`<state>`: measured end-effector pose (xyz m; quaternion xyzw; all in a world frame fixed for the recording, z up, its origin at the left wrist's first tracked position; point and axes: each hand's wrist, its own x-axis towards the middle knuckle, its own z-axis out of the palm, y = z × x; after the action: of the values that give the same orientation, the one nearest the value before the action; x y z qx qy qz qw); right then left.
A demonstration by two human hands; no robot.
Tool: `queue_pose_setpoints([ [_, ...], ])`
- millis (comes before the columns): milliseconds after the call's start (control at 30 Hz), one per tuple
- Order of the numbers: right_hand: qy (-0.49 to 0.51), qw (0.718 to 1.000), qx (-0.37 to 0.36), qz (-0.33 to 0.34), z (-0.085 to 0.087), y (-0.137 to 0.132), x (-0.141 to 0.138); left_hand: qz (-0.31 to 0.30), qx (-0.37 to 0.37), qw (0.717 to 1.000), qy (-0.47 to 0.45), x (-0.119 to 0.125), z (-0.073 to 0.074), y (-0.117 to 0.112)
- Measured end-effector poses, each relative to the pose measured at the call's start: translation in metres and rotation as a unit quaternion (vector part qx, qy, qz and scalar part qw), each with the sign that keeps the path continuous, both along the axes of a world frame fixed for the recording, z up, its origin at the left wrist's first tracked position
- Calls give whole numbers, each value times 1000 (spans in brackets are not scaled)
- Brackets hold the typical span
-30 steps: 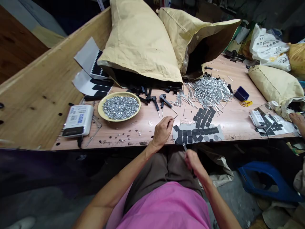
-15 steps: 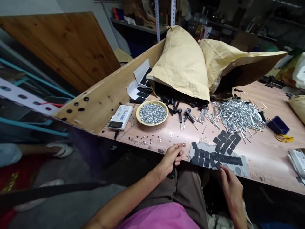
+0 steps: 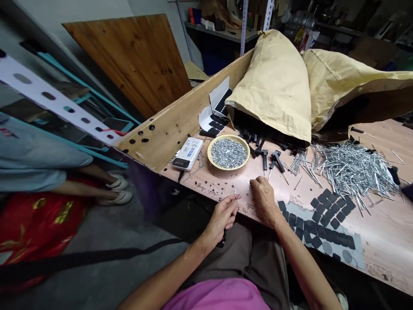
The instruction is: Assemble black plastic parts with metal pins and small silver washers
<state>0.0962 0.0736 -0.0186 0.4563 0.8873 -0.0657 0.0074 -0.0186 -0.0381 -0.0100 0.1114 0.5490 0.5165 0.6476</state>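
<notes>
My left hand [image 3: 222,215] hovers at the table's near edge, fingers closed on a black-handled tool with a thin metal pin [image 3: 238,196] sticking up. My right hand [image 3: 263,198] rests on the table just right of it, fingers curled down among small loose silver nuts [image 3: 226,185]. A yellow bowl [image 3: 228,151] full of silver nuts stands behind both hands. To the right lie black rubber pads on a grey backing sheet [image 3: 322,224] and a big heap of metal pins [image 3: 351,168].
Two large tan paper sacks [image 3: 277,86] lie at the back, black-handled parts [image 3: 267,150] spilling from one. A white box [image 3: 189,151] sits left of the bowl. A wooden board [image 3: 180,125] walls the table's left side. Another person's legs and white shoes [image 3: 118,189] are at left.
The camera swung left. My right hand rose from my lap onto the table beside the left hand. My left hand kept hold of the pin tool and drew back to the edge.
</notes>
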Motion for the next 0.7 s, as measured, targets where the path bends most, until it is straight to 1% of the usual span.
queue_pose_setpoints([
  [67, -11, 1000, -3, 12, 1, 1, -1, 5, 2, 1000, 1, -2, -1, 0],
  [133, 6, 1000, -15, 4, 0, 4, -1, 3, -1, 1000, 2, -2, 0, 2],
  [167, 32, 999, -24, -9, 0, 5, -1, -2, -2, 1000, 2, -1, 0, 3],
  [233, 131, 989, -49, -48, -2, 6, 2, -18, -1, 1000, -2, 0, 3, 5],
  [267, 198, 975, -67, -72, -2, 5, 4, -27, 1, 1000, -6, 2, 5, 6],
  [300, 269, 954, -88, -95, -2, 2, 6, -37, 5, 999, -11, 3, 7, 8],
  [367, 398, 897, -135, -135, 0, -7, 13, -55, 13, 998, -21, 8, 12, 10],
  [433, 491, 839, -169, -165, 4, -20, 19, -72, 20, 997, -29, 15, 17, 11],
  [467, 523, 815, -176, -176, 7, -26, 22, -80, 23, 996, -31, 18, 20, 11],
  [500, 546, 798, -177, -185, 10, -32, 25, -88, 28, 995, -32, 22, 22, 11],
  [567, 572, 778, -171, -196, 15, -41, 30, -101, 41, 994, -30, 29, 26, 11],
  [700, 593, 763, -160, -198, 21, -51, 40, -114, 62, 991, -9, 39, 29, 10],
])
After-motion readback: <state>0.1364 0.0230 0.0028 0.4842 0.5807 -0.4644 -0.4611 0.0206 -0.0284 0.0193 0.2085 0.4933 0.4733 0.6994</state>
